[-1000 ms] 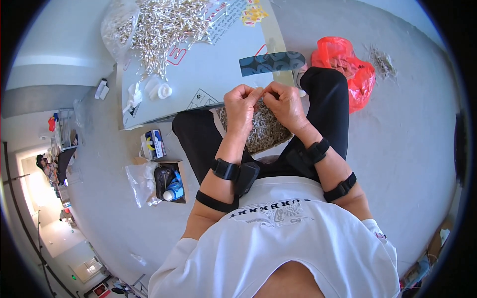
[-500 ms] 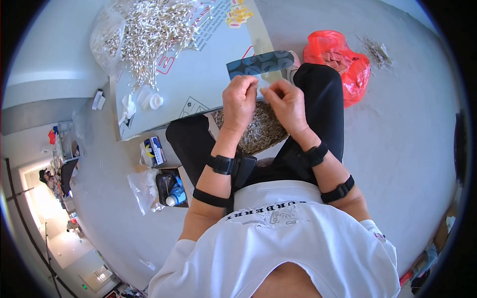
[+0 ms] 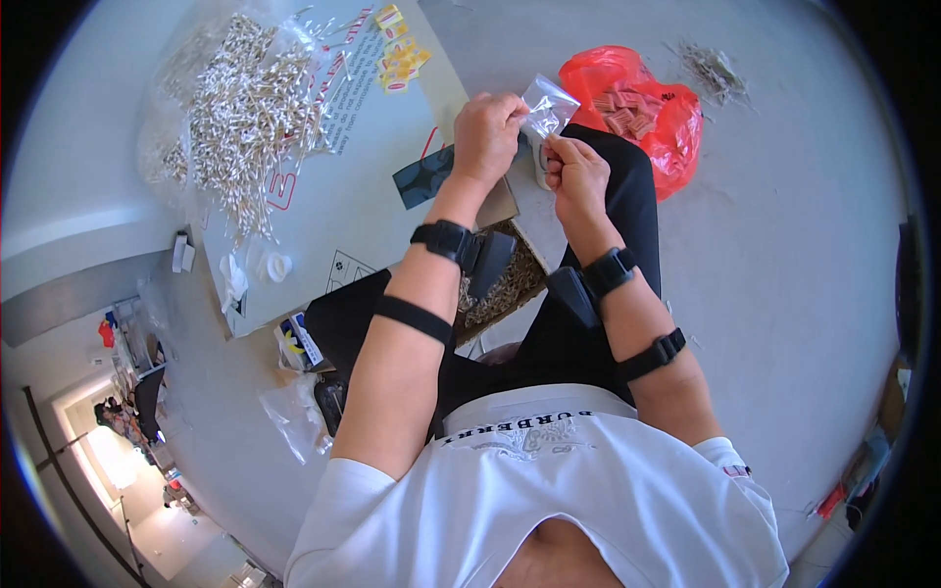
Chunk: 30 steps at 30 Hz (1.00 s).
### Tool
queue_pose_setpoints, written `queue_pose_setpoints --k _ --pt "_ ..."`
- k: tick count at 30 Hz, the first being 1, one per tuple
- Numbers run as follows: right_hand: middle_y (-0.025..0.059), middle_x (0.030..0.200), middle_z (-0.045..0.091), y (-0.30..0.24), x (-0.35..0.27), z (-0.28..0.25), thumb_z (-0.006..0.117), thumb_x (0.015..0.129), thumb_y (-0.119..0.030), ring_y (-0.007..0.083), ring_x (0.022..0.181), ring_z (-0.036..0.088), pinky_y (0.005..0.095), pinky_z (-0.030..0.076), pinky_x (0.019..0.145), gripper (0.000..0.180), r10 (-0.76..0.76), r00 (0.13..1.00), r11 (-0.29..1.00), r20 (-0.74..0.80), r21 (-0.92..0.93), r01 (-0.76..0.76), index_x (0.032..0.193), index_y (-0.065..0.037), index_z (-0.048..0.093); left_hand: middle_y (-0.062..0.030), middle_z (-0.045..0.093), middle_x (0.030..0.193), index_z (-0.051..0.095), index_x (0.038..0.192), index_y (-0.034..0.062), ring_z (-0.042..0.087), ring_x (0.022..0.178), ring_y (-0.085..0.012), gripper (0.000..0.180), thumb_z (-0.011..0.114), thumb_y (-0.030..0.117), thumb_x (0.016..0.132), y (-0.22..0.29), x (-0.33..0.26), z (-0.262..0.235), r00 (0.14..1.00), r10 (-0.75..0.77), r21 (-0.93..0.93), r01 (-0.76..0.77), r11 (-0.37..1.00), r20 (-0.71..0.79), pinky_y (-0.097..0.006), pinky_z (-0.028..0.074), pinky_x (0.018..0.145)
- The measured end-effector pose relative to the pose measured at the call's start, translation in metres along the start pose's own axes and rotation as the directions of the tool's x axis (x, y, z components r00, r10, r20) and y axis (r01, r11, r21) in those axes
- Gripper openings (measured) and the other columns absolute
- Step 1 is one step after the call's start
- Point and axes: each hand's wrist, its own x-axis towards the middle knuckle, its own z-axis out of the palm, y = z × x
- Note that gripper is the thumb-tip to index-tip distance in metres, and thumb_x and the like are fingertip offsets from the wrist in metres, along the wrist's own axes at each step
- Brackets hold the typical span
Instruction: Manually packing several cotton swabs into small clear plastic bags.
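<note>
A small clear plastic bag [image 3: 549,106] is stretched between my two hands, beyond the table's right edge. My left hand [image 3: 487,135] pinches its left side with the fingertips. My right hand [image 3: 576,174] grips its lower edge between thumb and fingers. Just right of the bag lies a red plastic bag [image 3: 676,147] with pink packs [image 3: 627,110] in it. A dark patterned strip [image 3: 421,180] rests on the table beside my left wrist. Beneath my forearms, a box [image 3: 534,257] between my legs holds many small pale sticks, partly hidden.
A large heap of cotton swabs [image 3: 235,127] spills from clear plastic on the table [image 3: 323,211]. Yellow packets [image 3: 400,61] lie at its far edge, a white cup [image 3: 278,266] at its near left. Loose sticks [image 3: 714,71] lie on the floor, far right.
Both hands have moved away from me, with the clear bag now plainly visible between them. The table and its things appear shifted left in the view.
</note>
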Motion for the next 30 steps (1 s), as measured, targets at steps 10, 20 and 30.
queue_pose_setpoints --k 10,20,30 --pt "0.0015 0.068 0.06 0.022 0.02 0.006 0.068 0.084 -0.008 0.0067 0.049 0.044 0.0226 0.033 0.042 0.009 0.056 0.983 0.997 -0.172 -0.051 -0.066 0.078 -0.002 0.066 -0.0104 0.066 0.084 0.069 0.084 0.0093 0.063 0.086 -0.0302 0.014 0.065 0.0 0.074 -0.04 0.017 0.019 0.97 -0.005 0.088 -0.017 0.996 0.241 -0.041 0.052 0.075" --pt "0.0017 0.07 0.061 0.031 -0.011 0.012 0.07 0.084 -0.01 0.0067 0.052 0.046 0.022 0.035 0.046 0.011 0.015 0.996 0.995 -0.083 -0.096 -0.023 0.078 -0.001 0.068 -0.0099 0.067 0.085 0.071 0.09 0.0052 0.064 0.083 -0.0257 0.017 0.063 0.001 0.076 -0.044 0.008 -0.017 0.934 -0.072 -0.03 0.088 0.996 0.351 -0.035 0.052 0.076" --pt "-0.0004 0.067 0.058 0.068 -0.018 0.017 0.075 0.077 -0.009 0.0118 0.062 0.053 0.0275 0.041 0.058 0.014 -0.148 0.989 0.915 -0.011 -0.382 0.133 0.071 0.002 0.067 -0.0119 0.066 0.08 0.069 0.09 0.0033 0.061 0.084 -0.0295 0.012 0.064 0.01 0.081 -0.051 0.0 -0.039 0.892 -0.241 -0.07 0.289 0.955 0.383 -0.039 0.05 0.08"
